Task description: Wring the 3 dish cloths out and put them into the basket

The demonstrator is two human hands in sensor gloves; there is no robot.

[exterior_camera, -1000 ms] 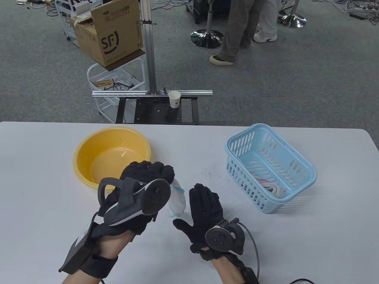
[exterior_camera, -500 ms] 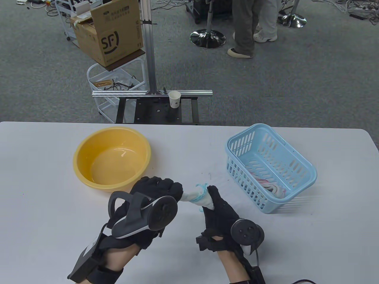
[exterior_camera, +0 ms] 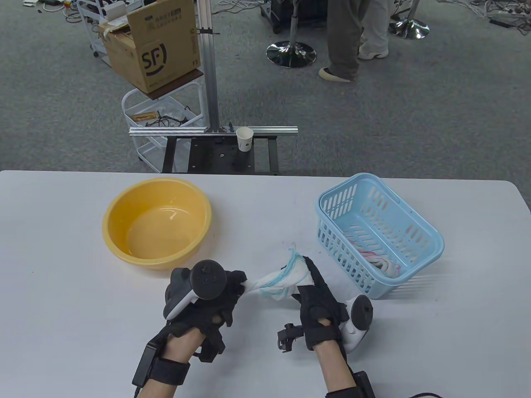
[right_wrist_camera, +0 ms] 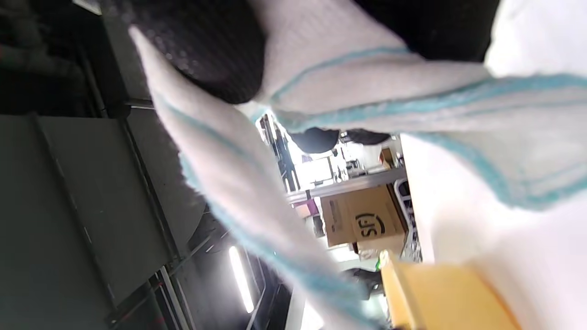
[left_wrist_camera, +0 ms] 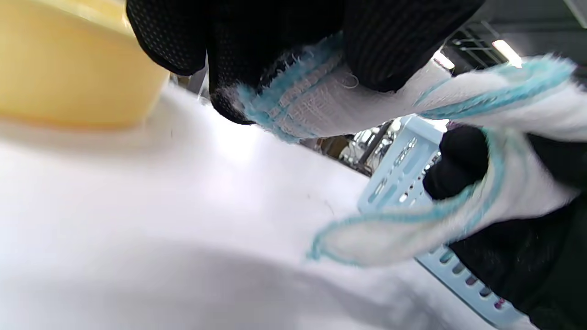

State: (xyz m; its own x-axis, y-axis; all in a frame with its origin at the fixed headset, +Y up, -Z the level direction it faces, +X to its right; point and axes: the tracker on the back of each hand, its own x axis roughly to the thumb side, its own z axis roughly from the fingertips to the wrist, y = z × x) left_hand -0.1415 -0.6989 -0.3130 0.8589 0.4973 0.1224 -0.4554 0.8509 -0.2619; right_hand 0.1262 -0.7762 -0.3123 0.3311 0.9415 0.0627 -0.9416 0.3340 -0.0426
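Observation:
A white dish cloth with a light-blue edge (exterior_camera: pixel 278 280) is stretched and twisted between both hands above the table's front middle. My left hand (exterior_camera: pixel 232 286) grips its left end; its fingers (left_wrist_camera: pixel 229 50) curl round the cloth (left_wrist_camera: pixel 321 101). My right hand (exterior_camera: pixel 309 280) grips the right end, cloth (right_wrist_camera: pixel 367 87) bunched under its fingers (right_wrist_camera: pixel 215 50). The light-blue basket (exterior_camera: pixel 429 248) stands to the right, with a pink-striped cloth (exterior_camera: pixel 381 261) lying inside. The yellow basin (exterior_camera: pixel 116 207) sits to the left, no cloth visible in it.
Beyond the table's far edge stand a metal frame with a paper cup (exterior_camera: pixel 244 139), a white cart with a cardboard box (exterior_camera: pixel 155 45), and a person's legs (exterior_camera: pixel 344 41). The basket (left_wrist_camera: pixel 399 174) lies close behind the cloth.
My right hand took hold of the cloth's free end. Both hands then dropped lower and nearer, turning over, and the cloth is now pulled out and twisted between them.

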